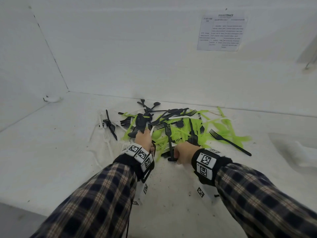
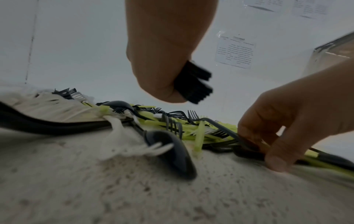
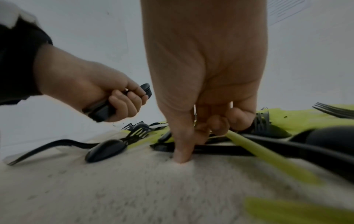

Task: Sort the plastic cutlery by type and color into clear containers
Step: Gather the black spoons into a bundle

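Gathering black pieces from the mixed heap of black, lime-green and white plastic cutlery (image 1: 173, 126) on the speckled white counter (image 1: 51, 152); left hand (image 1: 143, 140) curled tight round a bundle of stacked black plastic handles (image 2: 195, 84), held clear of the surface; right hand (image 1: 184, 152) down at the pile's near edge, fingers (image 3: 182, 145) pinching a flat black piece (image 3: 220, 149) beneath a green handle; clear containers not plainly visible; next, probably, lifting that piece free without dragging green ones along; wall sheet (image 1: 223, 32) headed "INSIGHTTRACE", remainder unreadable
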Action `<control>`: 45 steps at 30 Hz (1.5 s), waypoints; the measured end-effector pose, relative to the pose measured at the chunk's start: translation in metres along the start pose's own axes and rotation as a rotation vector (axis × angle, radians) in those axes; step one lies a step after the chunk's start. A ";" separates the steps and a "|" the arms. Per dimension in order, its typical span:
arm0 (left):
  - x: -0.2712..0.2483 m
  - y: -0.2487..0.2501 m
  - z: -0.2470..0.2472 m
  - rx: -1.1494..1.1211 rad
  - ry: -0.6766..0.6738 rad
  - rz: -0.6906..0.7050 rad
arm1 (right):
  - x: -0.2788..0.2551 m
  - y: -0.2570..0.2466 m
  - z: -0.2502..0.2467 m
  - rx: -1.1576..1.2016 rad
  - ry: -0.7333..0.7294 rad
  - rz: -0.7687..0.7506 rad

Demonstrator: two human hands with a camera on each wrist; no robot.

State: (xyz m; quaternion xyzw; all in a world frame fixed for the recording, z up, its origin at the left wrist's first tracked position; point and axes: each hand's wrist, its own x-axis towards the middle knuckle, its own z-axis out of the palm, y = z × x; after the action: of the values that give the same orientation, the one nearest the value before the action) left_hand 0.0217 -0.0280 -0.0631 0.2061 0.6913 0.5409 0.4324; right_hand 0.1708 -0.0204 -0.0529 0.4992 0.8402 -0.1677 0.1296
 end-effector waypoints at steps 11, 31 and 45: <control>-0.012 -0.004 0.000 0.002 -0.021 0.013 | -0.011 -0.015 0.019 0.035 0.111 -0.034; -0.024 -0.024 0.036 0.697 -0.235 0.428 | -0.001 0.030 0.014 0.400 0.318 0.542; -0.027 -0.018 0.055 0.954 -0.261 0.522 | -0.010 0.047 -0.007 0.885 0.601 0.524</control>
State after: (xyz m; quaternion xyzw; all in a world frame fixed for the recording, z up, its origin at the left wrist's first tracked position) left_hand 0.0846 -0.0234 -0.0721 0.6085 0.7263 0.2272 0.2250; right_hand 0.2163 -0.0045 -0.0499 0.7222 0.5391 -0.3154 -0.2972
